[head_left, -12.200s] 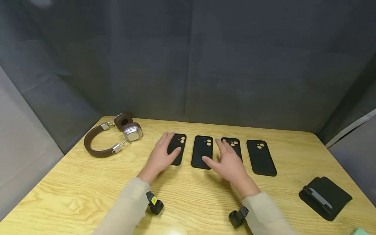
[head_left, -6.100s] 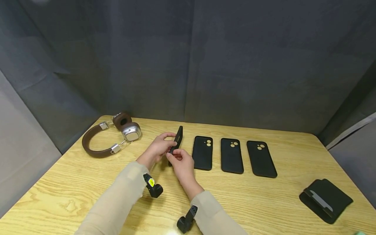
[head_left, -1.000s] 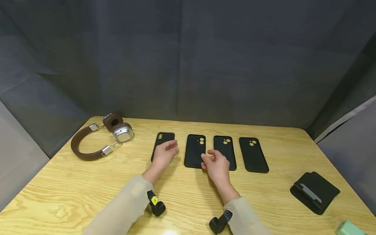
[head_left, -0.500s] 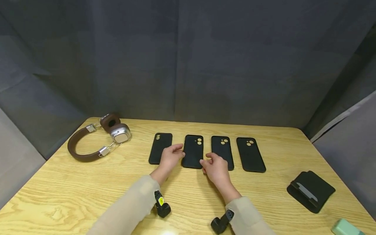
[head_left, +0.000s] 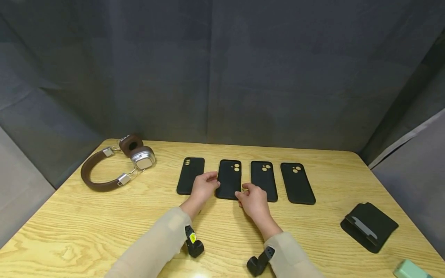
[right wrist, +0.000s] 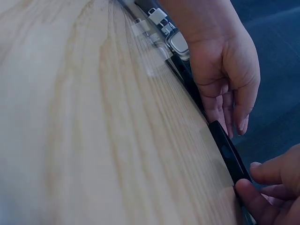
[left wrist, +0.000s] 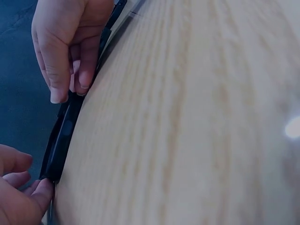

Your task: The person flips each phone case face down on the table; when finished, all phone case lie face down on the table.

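Note:
Four black phone cases lie in a row on the wooden table (head_left: pixel 87 216). The leftmost case (head_left: pixel 190 175) has its camera holes on the left side, the other three on the right. My left hand (head_left: pixel 206 184) touches the left edge of the second case (head_left: pixel 228 178) with loosely bent fingertips (left wrist: pixel 58 91). My right hand (head_left: pixel 253 196) sits at that case's near right corner, with its thumb (left wrist: pixel 41 193) against the corner. The second case (left wrist: pixel 63 136) lies flat between both hands (right wrist: pixel 228 151). The third case (head_left: pixel 264 180) and fourth case (head_left: pixel 297 182) lie untouched.
Brown and silver headphones (head_left: pixel 114 164) lie at the table's back left. A black folded stand (head_left: pixel 369 227) sits near the right edge, and a pale green object (head_left: pixel 411 269) at the front right corner. A dark curtain closes off the back.
Over the earlier frames the leftmost case was lifted, turned over and laid back down. In the last second both hands moved from it to the second case's edges.

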`<state>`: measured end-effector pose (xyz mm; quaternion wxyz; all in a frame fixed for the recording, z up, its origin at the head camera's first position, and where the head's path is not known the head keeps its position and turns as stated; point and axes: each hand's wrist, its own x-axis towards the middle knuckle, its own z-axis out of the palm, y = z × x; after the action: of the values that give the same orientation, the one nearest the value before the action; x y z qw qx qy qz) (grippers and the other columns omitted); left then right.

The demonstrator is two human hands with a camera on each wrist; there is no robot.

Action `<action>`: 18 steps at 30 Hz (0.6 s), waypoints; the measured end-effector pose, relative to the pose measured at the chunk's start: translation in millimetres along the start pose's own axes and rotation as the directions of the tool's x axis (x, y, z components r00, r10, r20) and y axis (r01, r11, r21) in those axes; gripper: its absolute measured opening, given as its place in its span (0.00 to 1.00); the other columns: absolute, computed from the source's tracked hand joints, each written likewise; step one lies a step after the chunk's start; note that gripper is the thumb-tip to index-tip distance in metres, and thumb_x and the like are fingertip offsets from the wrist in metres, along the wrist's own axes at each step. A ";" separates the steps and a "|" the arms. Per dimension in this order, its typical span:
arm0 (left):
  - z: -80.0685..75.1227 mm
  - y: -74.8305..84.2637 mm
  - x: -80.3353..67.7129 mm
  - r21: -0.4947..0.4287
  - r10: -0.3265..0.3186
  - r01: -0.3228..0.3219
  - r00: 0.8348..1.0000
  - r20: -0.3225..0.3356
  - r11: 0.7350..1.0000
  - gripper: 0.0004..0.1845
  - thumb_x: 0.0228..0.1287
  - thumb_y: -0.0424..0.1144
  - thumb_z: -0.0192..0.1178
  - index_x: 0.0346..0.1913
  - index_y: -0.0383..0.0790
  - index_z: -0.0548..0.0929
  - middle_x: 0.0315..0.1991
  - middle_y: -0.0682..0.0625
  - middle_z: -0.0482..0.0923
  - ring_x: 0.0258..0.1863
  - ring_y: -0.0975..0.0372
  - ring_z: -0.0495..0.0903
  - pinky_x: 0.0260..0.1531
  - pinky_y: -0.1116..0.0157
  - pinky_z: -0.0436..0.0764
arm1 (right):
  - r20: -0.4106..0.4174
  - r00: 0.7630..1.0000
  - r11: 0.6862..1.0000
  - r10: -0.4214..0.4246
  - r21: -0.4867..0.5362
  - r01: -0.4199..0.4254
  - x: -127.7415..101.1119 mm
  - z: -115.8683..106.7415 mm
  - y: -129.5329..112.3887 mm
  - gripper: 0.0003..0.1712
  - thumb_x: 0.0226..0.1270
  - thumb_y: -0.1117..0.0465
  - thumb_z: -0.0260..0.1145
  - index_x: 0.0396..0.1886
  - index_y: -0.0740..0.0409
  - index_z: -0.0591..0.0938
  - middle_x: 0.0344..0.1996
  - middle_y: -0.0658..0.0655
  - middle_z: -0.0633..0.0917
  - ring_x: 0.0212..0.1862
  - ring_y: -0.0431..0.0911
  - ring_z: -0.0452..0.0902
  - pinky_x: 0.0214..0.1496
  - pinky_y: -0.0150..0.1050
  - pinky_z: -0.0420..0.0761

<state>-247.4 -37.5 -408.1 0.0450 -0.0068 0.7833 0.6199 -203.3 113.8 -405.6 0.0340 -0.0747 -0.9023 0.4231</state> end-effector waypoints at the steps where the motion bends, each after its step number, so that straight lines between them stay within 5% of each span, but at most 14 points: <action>1: 0.2 0.6 0.0 0.001 -0.001 0.001 1.000 0.002 1.000 0.21 0.62 0.28 0.55 0.59 0.31 0.73 0.56 0.38 0.73 0.58 0.50 0.71 0.53 0.58 0.75 | -0.001 1.000 1.000 0.002 -0.006 -0.002 0.5 0.3 0.0 0.22 0.61 0.61 0.65 0.53 0.69 0.76 0.14 0.51 0.79 0.17 0.40 0.72 0.38 0.41 0.74; 18: 1.4 -0.9 0.6 -0.089 -0.037 0.036 0.999 -0.012 0.995 0.18 0.63 0.23 0.52 0.56 0.27 0.74 0.53 0.36 0.74 0.55 0.48 0.73 0.51 0.59 0.76 | 0.020 1.000 0.999 0.007 -0.036 -0.006 -1.6 2.1 -4.4 0.21 0.62 0.62 0.63 0.54 0.68 0.77 0.16 0.51 0.80 0.19 0.38 0.75 0.42 0.45 0.77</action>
<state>-247.9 -36.4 -409.4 0.0506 -0.0275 0.7552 0.6530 -202.4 109.1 -403.5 0.0222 -0.0741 -0.9099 0.4075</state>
